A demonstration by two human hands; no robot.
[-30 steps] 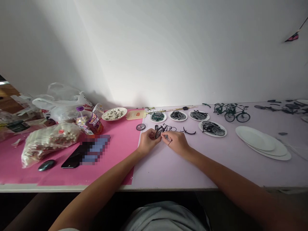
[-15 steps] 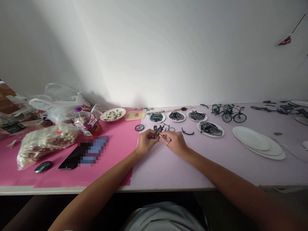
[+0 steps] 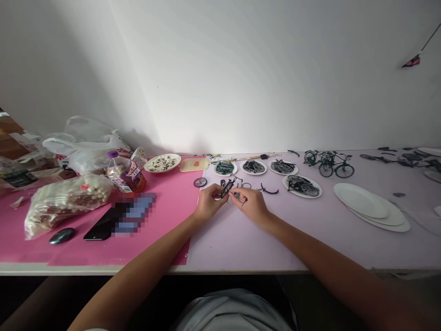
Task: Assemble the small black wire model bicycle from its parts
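A small dark model bicycle [image 3: 227, 187] is held between my two hands at the middle of the table. My left hand [image 3: 209, 200] is closed on its wheel side. The fingers of my right hand [image 3: 252, 203] pinch at its right side, where a thin dark part sticks out below them; the exact grip is too small to make out. Left of the hands lies a loose wheel [image 3: 200, 182]. A curved black part [image 3: 269, 190] rests to the right. Behind are plates of small parts, one with green pieces [image 3: 224, 168], others with black wheels and frames [image 3: 302, 185].
Finished-looking model bicycles [image 3: 336, 165] stand at the back right, near stacked white plates [image 3: 389, 215]. On the pink left side are a phone [image 3: 106, 223], a mouse [image 3: 62, 236], a bag of parts [image 3: 70, 197], a purple-capped bottle [image 3: 122, 174] and a plate of pale pieces [image 3: 162, 163].
The held bicycle has tilted slightly between my hands, its wheel now seen more edge-on. My fingers keep nearly the same place. The whole view has shifted a little.
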